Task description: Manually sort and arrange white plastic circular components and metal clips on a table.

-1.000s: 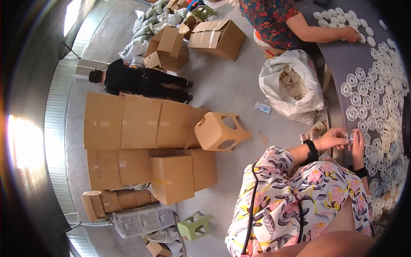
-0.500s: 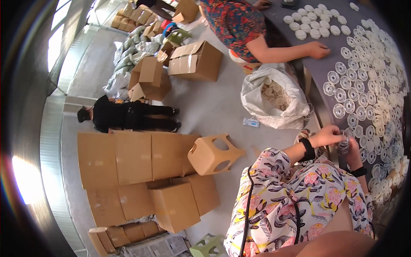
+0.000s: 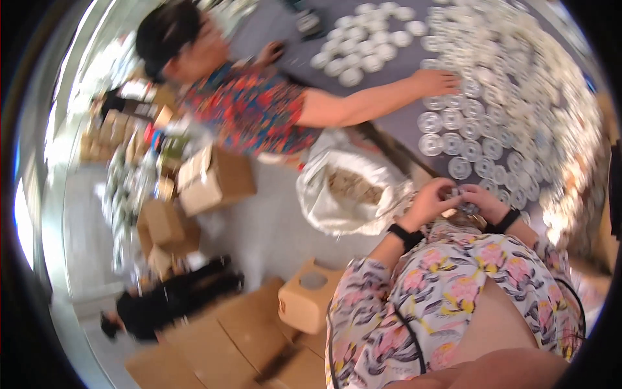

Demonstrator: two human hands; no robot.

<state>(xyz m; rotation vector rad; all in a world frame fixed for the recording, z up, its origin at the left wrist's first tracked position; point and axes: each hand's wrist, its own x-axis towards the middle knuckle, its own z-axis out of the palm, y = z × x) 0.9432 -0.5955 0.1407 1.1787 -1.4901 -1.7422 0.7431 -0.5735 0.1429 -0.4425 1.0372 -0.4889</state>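
Rounded clear plastic pieces [image 3: 468,208], count blurred: I log them at three o'clock, clasped between bare left hand [image 3: 430,202] and bare right hand [image 3: 487,202], apparently for steadiness. Flat grey table [image 3: 407,65], twelve o'clock from them: round clear plastic discs [image 3: 451,119], seemingly spread within reach.

The person's hands [image 3: 489,203] meet around a small piece [image 3: 468,207] just before the near edge of the bench [image 3: 403,133]. Beyond them on the bench lie discs [image 3: 459,167], with a heap of pieces [image 3: 512,84] to their right and a cluster of caps [image 3: 351,76] farther back, to the left. Left of the hands, on the floor [image 3: 272,223], stands a sack [image 3: 330,222] with more pieces inside. Past it, a co-worker [image 3: 249,107] reaches across the bench to the discs. A stool [image 3: 308,299] stands nearer, beside cartons [image 3: 249,324].
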